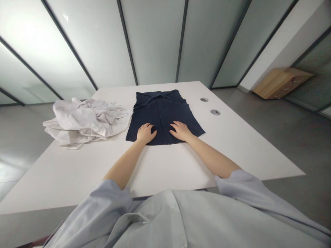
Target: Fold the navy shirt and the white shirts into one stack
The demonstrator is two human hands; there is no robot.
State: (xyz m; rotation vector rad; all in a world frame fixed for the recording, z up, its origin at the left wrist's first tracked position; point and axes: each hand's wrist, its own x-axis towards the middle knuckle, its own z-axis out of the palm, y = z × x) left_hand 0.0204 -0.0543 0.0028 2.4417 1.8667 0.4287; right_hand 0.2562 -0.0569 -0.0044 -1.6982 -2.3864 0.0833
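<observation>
A dark navy garment (160, 113), perhaps a skirt, lies spread out on the white table (170, 168). Its far end is folded over and wrinkled, and a seam runs down the middle. My left hand (146, 133) rests on the near left part of the cloth, fingers stretched forward. On the near right part lies my right hand (181, 131), its fingers also spread over the fabric. Neither hand grips the cloth. What is under the folded far end cannot be seen.
A crumpled heap of white cloth (88, 120) sits on the table's left side, hanging slightly over the edge. Two round grommets (204, 100) are set in the tabletop at right. Frosted glass panels (155, 41) stand behind. A wooden cabinet (281, 82) is at the far right.
</observation>
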